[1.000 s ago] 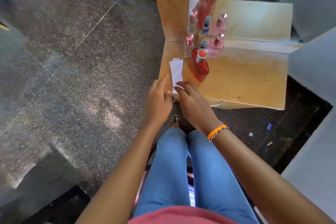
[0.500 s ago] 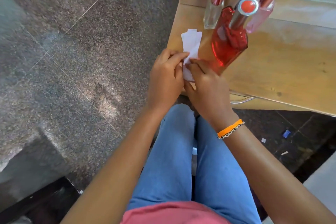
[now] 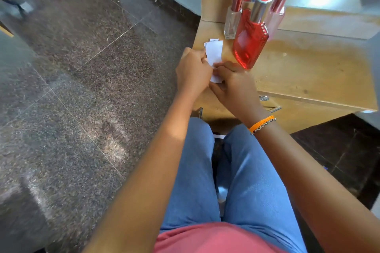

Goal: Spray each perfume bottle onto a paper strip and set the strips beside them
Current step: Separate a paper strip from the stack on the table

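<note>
White paper strips (image 3: 214, 52) are lying lengthwise away from the person, beside the red bottle (image 3: 249, 42). Left hand (image 3: 193, 72) and right hand (image 3: 234, 85) are both pinching their near ends, far ends sticking out beyond the fingers

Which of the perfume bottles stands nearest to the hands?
The red bottle. It is the big flat one with red liquid, just beside the right hand; the clear and pink bottles stand behind it.

Lower end of the paper strips (image 3: 214, 52) covered by the left hand (image 3: 192, 72) and right hand (image 3: 234, 83); count of strips not readable. Fingertips of both hands tucked out of sight at the table's (image 3: 308, 72) near left corner. Pink bottle (image 3: 276, 13) largely behind the red bottle (image 3: 249, 41), both smeared by blur. Mirror (image 3: 320, 0) cut off by the top edge.
</note>
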`<act>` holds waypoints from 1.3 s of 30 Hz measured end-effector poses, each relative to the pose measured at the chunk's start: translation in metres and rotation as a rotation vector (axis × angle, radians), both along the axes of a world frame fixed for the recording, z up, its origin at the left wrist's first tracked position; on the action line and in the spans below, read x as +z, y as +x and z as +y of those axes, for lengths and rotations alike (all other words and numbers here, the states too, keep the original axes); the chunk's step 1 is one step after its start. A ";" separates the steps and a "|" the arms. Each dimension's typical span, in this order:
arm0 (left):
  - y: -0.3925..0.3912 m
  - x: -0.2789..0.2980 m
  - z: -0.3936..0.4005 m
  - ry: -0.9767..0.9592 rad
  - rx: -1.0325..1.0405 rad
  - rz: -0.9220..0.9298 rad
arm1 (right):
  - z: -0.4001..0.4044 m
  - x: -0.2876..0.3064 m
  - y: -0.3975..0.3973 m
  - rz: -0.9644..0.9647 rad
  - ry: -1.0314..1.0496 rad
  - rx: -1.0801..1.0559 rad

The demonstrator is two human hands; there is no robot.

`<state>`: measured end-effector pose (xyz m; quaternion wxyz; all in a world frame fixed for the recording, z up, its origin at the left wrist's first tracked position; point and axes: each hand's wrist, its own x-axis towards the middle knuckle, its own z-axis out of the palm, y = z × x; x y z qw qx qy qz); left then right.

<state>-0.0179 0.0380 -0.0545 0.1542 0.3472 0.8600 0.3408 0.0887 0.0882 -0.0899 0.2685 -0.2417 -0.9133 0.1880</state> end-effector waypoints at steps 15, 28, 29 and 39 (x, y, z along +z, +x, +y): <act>0.012 -0.002 0.001 0.289 0.188 -0.244 | -0.007 0.002 0.001 -0.016 0.008 -0.019; 0.020 0.022 -0.011 0.560 0.139 -0.401 | -0.026 0.034 0.016 0.515 -0.212 -0.186; 0.026 0.024 -0.012 0.561 0.119 -0.437 | -0.027 0.036 0.019 0.544 -0.280 -0.199; 0.067 0.029 -0.005 0.421 -0.036 -0.649 | -0.014 0.042 0.056 0.778 -0.806 -0.345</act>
